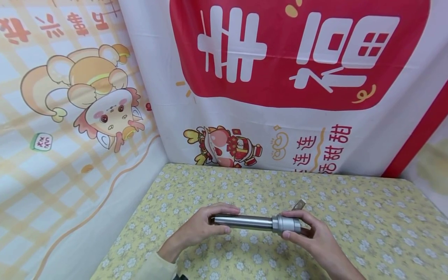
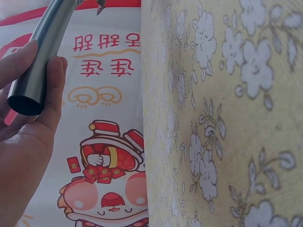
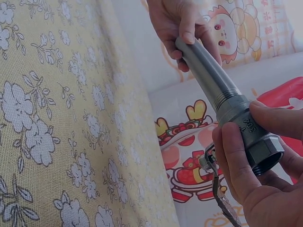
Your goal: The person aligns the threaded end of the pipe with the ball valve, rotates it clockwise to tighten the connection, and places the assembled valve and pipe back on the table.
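Note:
A smooth metal pipe (image 1: pixel 245 222) is held level above the table, its threaded end (image 3: pixel 227 98) in the mouth of a ball valve (image 1: pixel 287 224). Some thread still shows beside the valve's collar. My left hand (image 1: pixel 204 223) grips the pipe near its free end, thumb on one side and fingers on the other. Around the valve body (image 3: pixel 244 125) curl the fingers and thumb of my right hand (image 1: pixel 316 235). The valve's flat lever handle (image 1: pixel 299 205) sticks out on the far side. In the left wrist view the pipe's open end (image 2: pixel 26 105) faces the camera.
A yellow tablecloth (image 1: pixel 224 186) with white flowers covers the table under both hands. Printed cloth hangs upright behind the table, with a red patch (image 1: pixel 280 93) and white characters. Another cartoon-printed cloth (image 1: pixel 52 163) rises along the left side.

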{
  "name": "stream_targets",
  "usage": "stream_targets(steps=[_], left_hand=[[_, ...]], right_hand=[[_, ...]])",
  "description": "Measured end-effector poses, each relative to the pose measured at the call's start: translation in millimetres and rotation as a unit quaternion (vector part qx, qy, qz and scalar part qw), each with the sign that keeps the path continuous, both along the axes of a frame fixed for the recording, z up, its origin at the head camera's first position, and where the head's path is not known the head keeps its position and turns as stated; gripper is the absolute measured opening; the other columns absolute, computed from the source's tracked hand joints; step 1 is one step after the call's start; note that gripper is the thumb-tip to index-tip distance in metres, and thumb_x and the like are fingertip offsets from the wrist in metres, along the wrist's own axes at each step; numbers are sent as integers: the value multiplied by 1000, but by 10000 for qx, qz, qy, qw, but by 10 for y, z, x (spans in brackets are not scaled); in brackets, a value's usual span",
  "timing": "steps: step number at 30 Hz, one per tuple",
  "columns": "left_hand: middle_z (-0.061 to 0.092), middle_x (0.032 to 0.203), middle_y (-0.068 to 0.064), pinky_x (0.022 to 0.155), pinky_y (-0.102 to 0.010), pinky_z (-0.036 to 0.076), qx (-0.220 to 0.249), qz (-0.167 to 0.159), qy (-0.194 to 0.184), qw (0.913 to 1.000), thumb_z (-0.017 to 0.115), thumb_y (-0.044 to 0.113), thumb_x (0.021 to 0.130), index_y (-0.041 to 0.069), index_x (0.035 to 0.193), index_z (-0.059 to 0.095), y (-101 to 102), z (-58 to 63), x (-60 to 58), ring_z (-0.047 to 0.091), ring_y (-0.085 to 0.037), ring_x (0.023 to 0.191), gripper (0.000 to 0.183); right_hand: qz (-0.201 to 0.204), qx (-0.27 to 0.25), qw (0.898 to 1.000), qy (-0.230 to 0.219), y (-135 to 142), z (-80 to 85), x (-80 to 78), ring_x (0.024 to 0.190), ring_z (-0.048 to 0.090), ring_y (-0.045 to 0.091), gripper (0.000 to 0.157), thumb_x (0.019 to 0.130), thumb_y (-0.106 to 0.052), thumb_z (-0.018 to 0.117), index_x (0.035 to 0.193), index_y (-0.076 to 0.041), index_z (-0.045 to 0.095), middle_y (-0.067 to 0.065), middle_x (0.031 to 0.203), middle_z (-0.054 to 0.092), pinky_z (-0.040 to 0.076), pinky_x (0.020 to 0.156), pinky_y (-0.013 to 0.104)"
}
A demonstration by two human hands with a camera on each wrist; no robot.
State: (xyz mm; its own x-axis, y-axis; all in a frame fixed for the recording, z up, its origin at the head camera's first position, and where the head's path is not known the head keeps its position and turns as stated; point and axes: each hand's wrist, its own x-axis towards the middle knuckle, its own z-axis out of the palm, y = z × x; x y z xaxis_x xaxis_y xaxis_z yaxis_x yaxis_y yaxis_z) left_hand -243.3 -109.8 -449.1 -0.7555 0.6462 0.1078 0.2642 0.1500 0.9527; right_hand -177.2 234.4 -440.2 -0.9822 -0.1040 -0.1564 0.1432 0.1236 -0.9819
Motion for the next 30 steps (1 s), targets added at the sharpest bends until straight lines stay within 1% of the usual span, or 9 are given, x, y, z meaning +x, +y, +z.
stream_targets(steps=[4,8,11,15,18,21,23,26,30], left_hand=[[56,162,-6,103,-28,57,-48,-6,-108,9999,78,16,102,25,149,68,9,1,-4,65,-23,133,48],[60,157,-10,98,-29,59,-20,-64,-348,9994,76,12,103,16,150,67,12,-10,-8,67,-23,125,48],[63,152,-11,95,-29,60,-78,-78,-399,9991,75,13,104,13,150,67,12,-15,-7,68,-23,120,46],[65,148,-11,94,-30,61,-157,-56,-389,9991,77,18,104,19,148,69,8,-9,1,69,-23,117,44],[66,145,-11,92,-34,62,-121,-95,-521,9985,76,19,104,21,147,70,5,-7,4,71,-22,111,43],[67,141,-12,90,-38,63,-34,-159,-672,9976,75,17,105,20,148,69,3,-7,3,72,-21,106,43],[67,141,-13,91,-39,64,51,-212,-750,9969,73,17,106,18,149,68,-1,-4,2,72,-23,105,43],[64,144,-17,95,-53,64,235,-360,-779,9960,68,19,110,14,151,65,-7,-6,-4,73,-21,105,42],[61,148,-21,98,-70,56,407,-520,-777,9948,61,21,114,11,153,63,-16,-24,-16,75,-16,105,40]], right_hand=[[14,-25,10000,34,-1,-1,-2,112,76,32,59,97,-20,85,149,-7,60,20,152,56,66,92,46],[8,-18,10000,44,3,-8,-2,111,76,31,58,97,-19,85,149,-8,61,20,152,56,66,92,45],[-7,10,10000,30,2,-10,-2,110,76,30,58,97,-19,85,149,-8,61,20,151,56,66,91,45],[-37,59,10000,12,-5,-3,0,109,76,30,58,97,-20,86,148,-8,62,20,149,58,66,91,45],[-42,87,10000,12,-11,2,2,109,76,30,58,97,-20,86,148,-8,62,20,149,58,66,90,44],[-37,91,10000,13,-15,2,3,110,76,30,58,97,-20,86,149,-8,62,20,149,58,66,90,44],[-29,85,10000,17,-15,-2,2,110,76,30,59,97,-20,86,149,-8,61,20,149,57,66,90,44],[-1,43,10000,40,-13,-9,-1,111,76,30,59,97,-19,86,149,-8,61,20,149,57,66,90,44],[96,10,9999,85,-6,-17,-4,112,76,30,60,97,-20,85,150,-6,60,21,151,57,66,91,43]])
